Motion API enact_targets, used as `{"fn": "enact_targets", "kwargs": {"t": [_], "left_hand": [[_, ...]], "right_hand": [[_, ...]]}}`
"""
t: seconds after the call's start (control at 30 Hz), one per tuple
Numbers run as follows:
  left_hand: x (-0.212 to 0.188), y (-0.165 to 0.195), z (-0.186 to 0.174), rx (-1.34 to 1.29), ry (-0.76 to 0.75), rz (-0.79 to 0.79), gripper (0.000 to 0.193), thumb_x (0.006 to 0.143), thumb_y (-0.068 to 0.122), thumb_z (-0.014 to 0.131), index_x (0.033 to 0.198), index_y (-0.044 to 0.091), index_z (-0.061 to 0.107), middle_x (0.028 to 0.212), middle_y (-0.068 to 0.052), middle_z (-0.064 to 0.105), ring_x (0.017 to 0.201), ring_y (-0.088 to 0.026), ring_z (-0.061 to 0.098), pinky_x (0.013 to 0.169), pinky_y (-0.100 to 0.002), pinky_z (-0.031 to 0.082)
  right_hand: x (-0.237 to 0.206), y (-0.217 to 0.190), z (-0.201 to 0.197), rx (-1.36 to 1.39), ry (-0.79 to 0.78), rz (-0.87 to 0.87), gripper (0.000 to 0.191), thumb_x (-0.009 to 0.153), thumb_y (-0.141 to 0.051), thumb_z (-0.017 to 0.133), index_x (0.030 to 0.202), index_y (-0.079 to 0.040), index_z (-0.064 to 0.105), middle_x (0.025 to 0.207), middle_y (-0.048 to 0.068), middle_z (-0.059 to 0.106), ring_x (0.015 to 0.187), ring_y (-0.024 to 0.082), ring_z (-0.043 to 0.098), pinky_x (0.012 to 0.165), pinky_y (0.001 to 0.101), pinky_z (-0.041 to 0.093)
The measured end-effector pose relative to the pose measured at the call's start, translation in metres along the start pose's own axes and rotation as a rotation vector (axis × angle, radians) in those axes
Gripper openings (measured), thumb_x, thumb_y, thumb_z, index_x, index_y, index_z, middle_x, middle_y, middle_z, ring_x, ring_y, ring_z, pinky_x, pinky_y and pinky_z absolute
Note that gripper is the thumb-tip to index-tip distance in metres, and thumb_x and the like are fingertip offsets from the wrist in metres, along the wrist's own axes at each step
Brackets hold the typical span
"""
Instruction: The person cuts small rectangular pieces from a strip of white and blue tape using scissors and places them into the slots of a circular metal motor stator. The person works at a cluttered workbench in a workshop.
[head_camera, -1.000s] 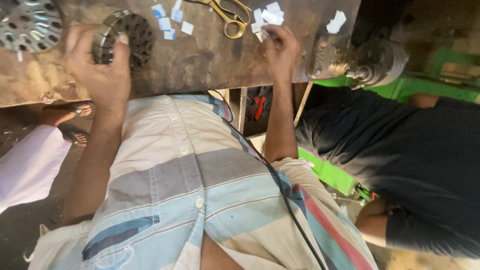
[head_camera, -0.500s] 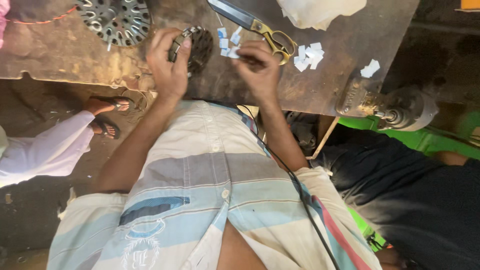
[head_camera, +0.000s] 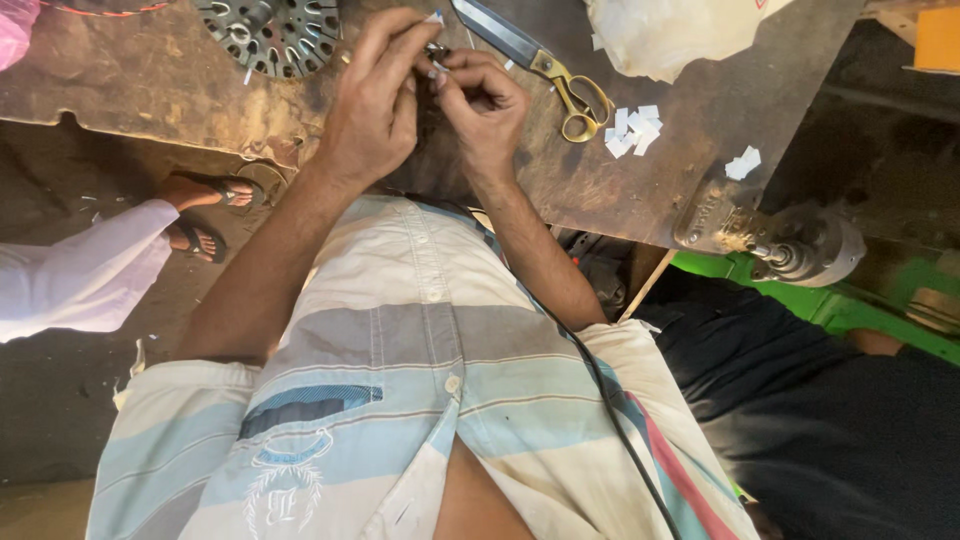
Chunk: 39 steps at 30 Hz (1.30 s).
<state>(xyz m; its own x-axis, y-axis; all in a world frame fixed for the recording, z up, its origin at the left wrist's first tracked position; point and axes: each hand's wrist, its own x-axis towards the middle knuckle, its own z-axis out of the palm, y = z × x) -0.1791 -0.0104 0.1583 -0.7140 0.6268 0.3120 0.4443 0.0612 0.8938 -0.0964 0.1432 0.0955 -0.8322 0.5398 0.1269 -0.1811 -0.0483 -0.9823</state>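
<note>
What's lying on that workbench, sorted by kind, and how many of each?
Round metal slotted discs: 1
Scissors with gold handles: 1
Clusters of small white paper slips: 2 (the second lies nearer the table edge)
Crumpled white bags: 1
Total: 5
Whatever sits under the two hands is hidden.

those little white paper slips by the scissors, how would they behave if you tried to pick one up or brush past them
The white paper slips look thin and flat, so probably very light and floppy, apt to scatter if brushed. They lie loose and overlapping beside the scissors on the worn workbench, so pinching just one likely needs fingertips. Each would probably crease easily.
</note>
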Motion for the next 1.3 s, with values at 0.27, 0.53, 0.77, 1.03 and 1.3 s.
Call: {"fn": "enact_targets", "kwargs": {"t": [0.27, 0.53, 0.77, 1.03, 1.3], "left_hand": [[-0.013, -0.008, 0.006, -0.014, 0.179, -0.092, 0.046, 0.101, 0.003, 0.067, 0.144, -0.007, 0.053, 0.142, -0.019, 0.05, 0.128, -0.034, 0.06, 0.113, -0.041, 0.05], [-0.03, -0.02, 0.019, -0.14, 0.25, -0.186, 0.021, 0.105, 0.011, 0.065, 0.114, -0.008, 0.066, 0.115, -0.018, 0.067, 0.106, -0.031, 0.068, 0.094, -0.039, 0.053], [-0.031, -0.02, 0.016, -0.131, 0.317, -0.205, 0.018, 0.104, 0.01, 0.066, 0.11, -0.007, 0.066, 0.112, -0.017, 0.067, 0.102, -0.031, 0.068, 0.089, -0.039, 0.053], [-0.037, -0.028, 0.016, -0.143, 0.32, -0.216, 0.02, 0.104, 0.011, 0.062, 0.113, -0.006, 0.065, 0.114, -0.018, 0.066, 0.108, -0.032, 0.066, 0.096, -0.041, 0.051], [-0.047, -0.027, 0.036, 0.041, 0.322, -0.106, 0.033, 0.09, 0.003, 0.076, 0.117, -0.008, 0.061, 0.122, -0.021, 0.058, 0.114, -0.036, 0.059, 0.102, -0.044, 0.046]], "right_hand": [[0.006, -0.005, -0.002, -0.22, -0.1, -0.006, 0.006, 0.085, 0.009, 0.075, 0.083, 0.005, 0.071, 0.1, 0.01, 0.072, 0.091, 0.014, 0.067, 0.085, 0.0285, 0.055], [-0.004, -0.027, 0.021, -0.454, -0.064, -0.168, 0.008, 0.085, 0.006, 0.078, 0.089, 0.004, 0.072, 0.103, 0.009, 0.07, 0.095, 0.017, 0.069, 0.084, 0.0289, 0.056], [0.001, -0.035, 0.013, -0.511, -0.189, -0.146, 0.012, 0.086, 0.005, 0.081, 0.096, 0.001, 0.077, 0.103, 0.01, 0.071, 0.096, 0.017, 0.071, 0.085, 0.0286, 0.059], [0.008, -0.03, 0.024, -0.332, -0.183, 0.025, 0.029, 0.09, 0.002, 0.08, 0.114, 0.002, 0.065, 0.104, 0.008, 0.074, 0.094, 0.013, 0.074, 0.086, 0.0256, 0.062], [-0.011, -0.038, -0.07, -0.45, -0.171, -0.033, 0.023, 0.092, -0.001, 0.082, 0.109, 0.002, 0.068, 0.107, 0.01, 0.071, 0.094, 0.015, 0.071, 0.084, 0.0265, 0.06]]}}
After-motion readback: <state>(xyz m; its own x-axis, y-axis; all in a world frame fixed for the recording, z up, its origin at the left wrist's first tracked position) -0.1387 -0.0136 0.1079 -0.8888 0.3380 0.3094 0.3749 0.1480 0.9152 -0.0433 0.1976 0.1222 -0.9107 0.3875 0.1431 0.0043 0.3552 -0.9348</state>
